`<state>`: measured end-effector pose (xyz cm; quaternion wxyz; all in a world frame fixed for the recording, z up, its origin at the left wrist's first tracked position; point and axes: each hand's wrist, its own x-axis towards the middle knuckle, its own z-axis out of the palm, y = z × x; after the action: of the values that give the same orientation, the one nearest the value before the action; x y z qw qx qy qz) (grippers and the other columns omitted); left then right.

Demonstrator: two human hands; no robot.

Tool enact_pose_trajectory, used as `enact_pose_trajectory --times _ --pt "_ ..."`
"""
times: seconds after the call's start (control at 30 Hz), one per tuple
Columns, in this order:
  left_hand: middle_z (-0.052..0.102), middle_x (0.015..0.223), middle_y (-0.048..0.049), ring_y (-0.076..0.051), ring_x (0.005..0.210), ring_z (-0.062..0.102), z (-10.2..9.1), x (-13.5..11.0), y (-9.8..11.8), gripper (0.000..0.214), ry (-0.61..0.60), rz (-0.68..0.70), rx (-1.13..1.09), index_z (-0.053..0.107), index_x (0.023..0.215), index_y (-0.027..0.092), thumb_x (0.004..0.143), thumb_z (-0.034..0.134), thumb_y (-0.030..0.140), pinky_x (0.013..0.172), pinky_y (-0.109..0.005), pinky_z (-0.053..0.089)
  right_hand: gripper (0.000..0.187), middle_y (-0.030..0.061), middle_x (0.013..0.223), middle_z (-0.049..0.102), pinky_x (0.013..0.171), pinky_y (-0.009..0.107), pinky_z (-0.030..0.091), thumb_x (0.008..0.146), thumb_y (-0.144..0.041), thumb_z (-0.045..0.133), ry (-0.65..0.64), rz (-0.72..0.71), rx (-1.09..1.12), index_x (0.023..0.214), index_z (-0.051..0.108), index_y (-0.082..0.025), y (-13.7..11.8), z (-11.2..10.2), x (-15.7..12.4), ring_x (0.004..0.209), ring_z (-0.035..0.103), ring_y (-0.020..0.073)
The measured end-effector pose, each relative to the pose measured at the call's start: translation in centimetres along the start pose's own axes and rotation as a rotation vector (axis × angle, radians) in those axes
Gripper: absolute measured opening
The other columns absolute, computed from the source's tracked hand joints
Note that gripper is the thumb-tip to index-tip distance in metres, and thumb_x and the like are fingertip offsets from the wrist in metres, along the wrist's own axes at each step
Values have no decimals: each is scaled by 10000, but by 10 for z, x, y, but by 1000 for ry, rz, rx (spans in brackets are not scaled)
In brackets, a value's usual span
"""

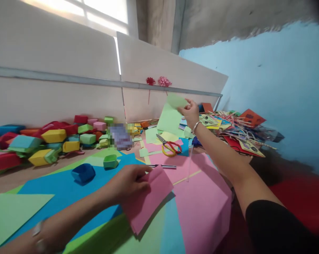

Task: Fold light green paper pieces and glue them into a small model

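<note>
My left hand (135,185) is closed on a pink sheet of paper (151,203), thumb on top, held just above the coloured sheets at the front of the table. Farther off, my right hand (189,112) pinches a small light green paper (175,100) by its right edge, in front of a larger green sheet (170,120). Between the hands lie scissors (171,148) with red and yellow handles, blades spread. A slim pen-like stick (163,166) rests just beyond the pink sheet. My fingertips are partly hidden behind both papers.
Large blue (61,190) and pink sheets (201,197) cover the table. A blue paper cup shape (83,173) and a green one (110,161) stand at left. Colourful paper boxes (53,135) line the back left. Cards and sticks (235,130) pile up at right. White boards (161,63) rise behind.
</note>
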<state>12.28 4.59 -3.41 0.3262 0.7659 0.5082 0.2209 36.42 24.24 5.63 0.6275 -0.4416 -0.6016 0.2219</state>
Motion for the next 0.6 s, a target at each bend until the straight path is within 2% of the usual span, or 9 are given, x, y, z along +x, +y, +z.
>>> enact_pose_trajectory --times 0.07,0.17,0.23,0.27,0.33,0.37,0.47,0.53,0.6 --pt "702 665 8 -204 656 612 6 18 13 397 -117 2 -71 760 960 224 635 663 428 573 -261 410 579 49 892 710 620 241 517 677 -259 776 -159 30 126 1201 562 -134 -9 -13 -21 708 642 140" --pt "762 843 -71 -241 797 658 3 33 19 431 48 -36 -206 746 867 204 645 681 568 660 -296 486 498 -4 763 688 616 245 534 570 -288 848 -455 63 201 994 618 -164 -20 -27 -52 677 637 139" --pt "755 953 -116 -250 869 681 -6 33 19 565 135 -75 -291 711 980 168 767 527 659 700 -326 526 478 -37 689 654 606 239 531 540 -263 853 -679 88 210 949 625 -167 -24 -29 -70 645 623 127" --pt "750 941 -135 -252 859 690 -12 31 20 591 229 -121 -464 701 981 142 758 553 669 704 -335 542 465 -53 658 636 591 229 520 543 -244 844 -764 91 199 947 629 -163 -26 -26 -79 620 608 116" --pt "753 902 -112 -241 810 696 -21 23 26 601 330 -167 -660 698 990 148 693 648 669 655 -319 552 436 -84 605 595 540 199 471 563 -204 822 -896 69 171 954 634 -155 -28 -13 -93 566 568 90" --pt "759 921 -87 -229 805 695 -25 19 30 580 313 -160 -662 707 999 165 644 725 623 640 -300 548 420 -96 584 574 514 185 437 576 -186 812 -940 45 166 955 637 -150 -29 -3 -100 544 547 78" --pt "744 754 -17 -207 695 669 -31 6 36 538 314 -224 -457 738 873 168 405 909 372 559 -256 506 367 -125 529 504 468 165 355 603 -112 805 -1021 -20 197 932 643 -135 -36 37 -114 500 489 52" --pt "699 632 8 -194 611 630 -37 -2 27 488 455 -317 -339 727 771 160 339 916 286 508 -255 472 309 -124 518 500 468 159 366 658 -99 801 -1024 -18 250 916 635 -134 -42 62 -119 488 483 46" --pt "687 612 3 -184 584 611 -45 -12 6 451 601 -344 -309 719 759 155 378 909 307 502 -263 467 237 -84 581 584 500 163 434 766 -171 777 -965 36 302 943 621 -141 -45 82 -119 527 546 58"
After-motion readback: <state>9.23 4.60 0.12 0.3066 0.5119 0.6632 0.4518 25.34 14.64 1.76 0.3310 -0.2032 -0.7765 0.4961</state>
